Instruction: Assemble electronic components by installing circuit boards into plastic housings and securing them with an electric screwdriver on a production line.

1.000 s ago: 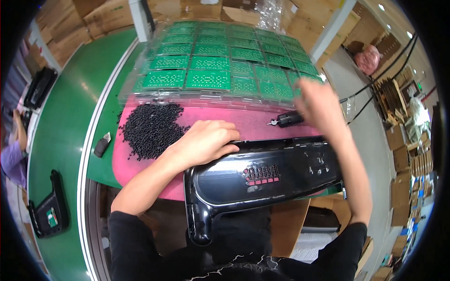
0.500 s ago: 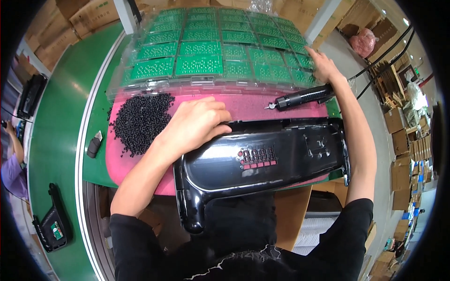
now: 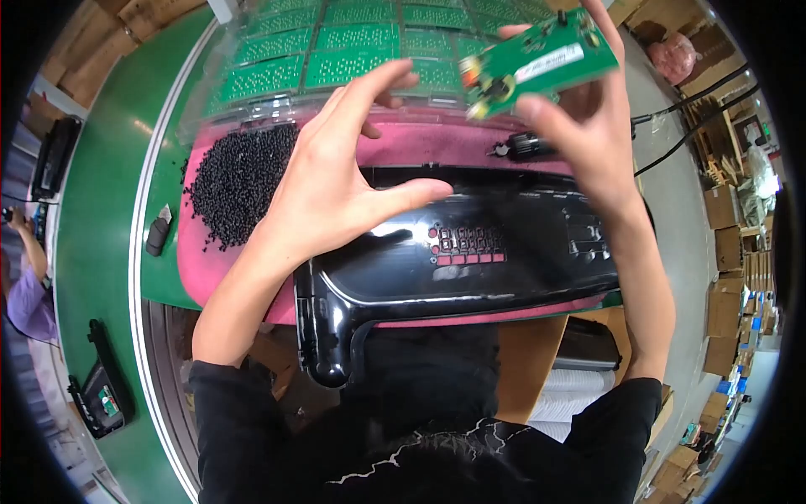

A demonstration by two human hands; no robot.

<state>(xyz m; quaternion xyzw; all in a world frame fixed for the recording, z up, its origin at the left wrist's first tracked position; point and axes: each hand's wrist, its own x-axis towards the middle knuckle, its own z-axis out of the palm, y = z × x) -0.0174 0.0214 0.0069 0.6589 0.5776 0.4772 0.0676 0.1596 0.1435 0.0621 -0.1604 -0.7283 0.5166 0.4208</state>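
Observation:
My right hand (image 3: 588, 126) grips a green circuit board (image 3: 550, 63) by its edges, raised above the far right of the pink mat. A white label and several components show on the board's face. My left hand (image 3: 336, 172) is open with thumb and fingers spread, over the left end of a glossy black plastic housing (image 3: 537, 244). The housing lies on the pink mat (image 3: 403, 151), its small cut-out windows near the middle. A black electric screwdriver (image 3: 529, 147) lies behind it, partly hidden by my right hand.
Clear plastic trays (image 3: 252, 109) of green circuit boards stand at the back. A heap of small black screws (image 3: 239, 185) is at left on the mat, beside a small black object (image 3: 158, 233). Another black housing (image 3: 102, 391) lies on the green surface farther left, near a co-worker's arm (image 3: 34, 252).
My right hand has come back from the trays with a circuit board in it. My left hand has let go of the housing's far edge and opened.

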